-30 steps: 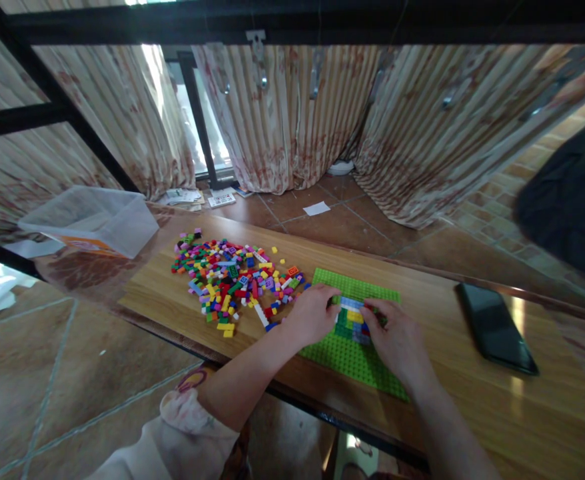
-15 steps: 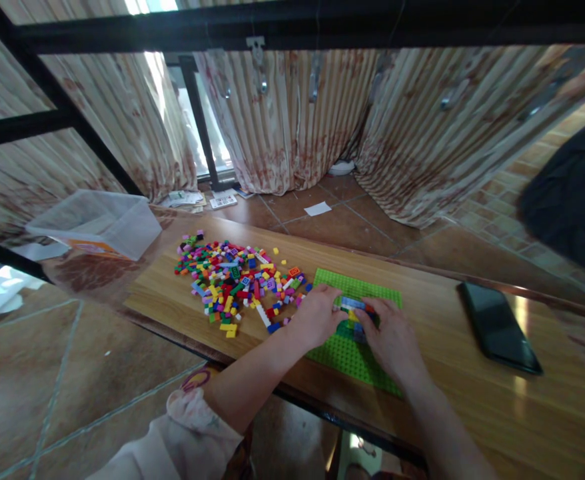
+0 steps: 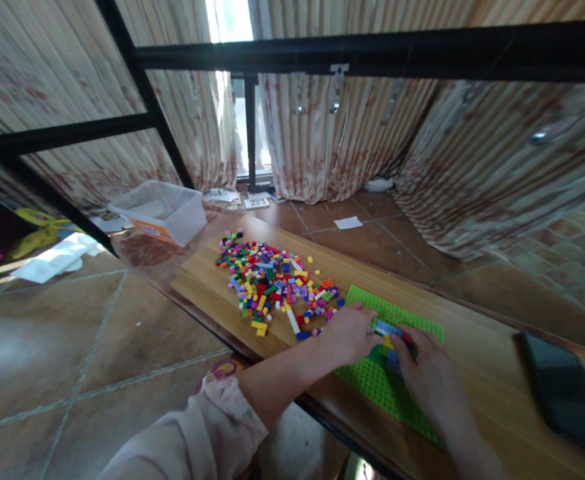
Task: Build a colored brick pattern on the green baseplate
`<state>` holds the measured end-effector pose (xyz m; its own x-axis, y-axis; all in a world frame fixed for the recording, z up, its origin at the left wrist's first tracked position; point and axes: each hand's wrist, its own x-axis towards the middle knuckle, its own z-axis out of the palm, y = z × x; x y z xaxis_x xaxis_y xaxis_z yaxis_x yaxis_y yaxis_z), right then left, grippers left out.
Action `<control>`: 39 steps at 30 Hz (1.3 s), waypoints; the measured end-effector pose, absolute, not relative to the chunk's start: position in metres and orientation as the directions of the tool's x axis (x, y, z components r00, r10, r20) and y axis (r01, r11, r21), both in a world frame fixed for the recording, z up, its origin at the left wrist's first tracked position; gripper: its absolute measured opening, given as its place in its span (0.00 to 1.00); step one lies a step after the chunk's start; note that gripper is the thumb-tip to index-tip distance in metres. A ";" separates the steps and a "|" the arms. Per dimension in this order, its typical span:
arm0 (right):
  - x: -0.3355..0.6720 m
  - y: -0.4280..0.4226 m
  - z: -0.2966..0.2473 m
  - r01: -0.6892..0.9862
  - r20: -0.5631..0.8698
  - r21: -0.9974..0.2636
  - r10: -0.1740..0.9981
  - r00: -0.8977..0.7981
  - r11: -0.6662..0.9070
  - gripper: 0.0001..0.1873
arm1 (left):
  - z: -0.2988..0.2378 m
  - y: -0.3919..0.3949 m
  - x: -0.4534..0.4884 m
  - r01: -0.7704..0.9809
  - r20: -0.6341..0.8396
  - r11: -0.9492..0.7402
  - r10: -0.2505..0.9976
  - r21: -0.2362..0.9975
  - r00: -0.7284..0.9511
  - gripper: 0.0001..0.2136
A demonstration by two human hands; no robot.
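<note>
A small build of blue, yellow, green and red bricks [image 3: 388, 328] sits on the green baseplate [image 3: 372, 390], between the two hands. The left hand [image 3: 356, 333] is at its left side, fingers curled and thumb close to them; whether a brick is pinched there cannot be told. The right hand [image 3: 425, 360] lies over its right side, fingers bent and slightly parted from the thumb; its grip is partly hidden. Left of the baseplate, loose bricks [image 3: 272, 283] spread in a heap on the wooden table [image 3: 487, 373]. A dark phone [image 3: 565, 387] lies toward the table's right end, and a clear plastic bin [image 3: 187, 217] stands at the far left end.
</note>
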<state>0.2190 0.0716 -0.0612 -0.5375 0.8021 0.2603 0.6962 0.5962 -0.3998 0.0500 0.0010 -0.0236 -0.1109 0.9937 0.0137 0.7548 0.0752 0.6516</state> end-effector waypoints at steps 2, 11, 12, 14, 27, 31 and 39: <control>0.219 0.072 -0.061 0.699 0.252 -0.389 0.800 -0.545 0.599 0.24 | -0.023 0.000 0.049 0.768 0.010 0.071 0.995 0.636 -0.101 0.16; 0.217 0.069 -0.057 0.712 0.225 -0.360 0.797 -0.560 0.603 0.25 | -0.027 -0.004 0.047 0.803 0.043 0.006 0.998 0.596 -0.040 0.15; 0.217 0.069 -0.057 0.711 0.229 -0.357 0.795 -0.562 0.606 0.25 | -0.027 -0.004 0.047 0.808 0.046 0.000 0.998 0.589 -0.034 0.14; 0.217 0.069 -0.057 0.705 0.240 -0.355 0.789 -0.566 0.613 0.24 | -0.027 -0.003 0.047 0.814 0.052 -0.011 0.998 0.581 -0.023 0.12; 0.222 0.071 -0.048 0.719 0.214 -0.461 0.851 -0.480 0.521 0.23 | -0.019 0.010 -0.026 0.880 0.178 0.208 0.935 0.428 -0.307 0.18; 0.231 0.074 -0.037 0.770 0.207 -0.483 0.909 -0.361 0.416 0.26 | -0.022 0.016 -0.028 0.904 0.136 0.228 0.946 0.362 -0.293 0.17; 0.238 0.072 -0.024 0.744 0.262 -0.537 0.917 -0.300 0.397 0.24 | -0.018 0.018 -0.027 0.916 0.120 0.253 0.946 0.311 -0.301 0.16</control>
<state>0.2378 0.0719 -0.0244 -0.3004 0.9172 0.2615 0.7441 0.3969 -0.5373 -0.0272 0.0180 -0.0177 -0.3014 0.9460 0.1195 0.9163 0.2526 0.3108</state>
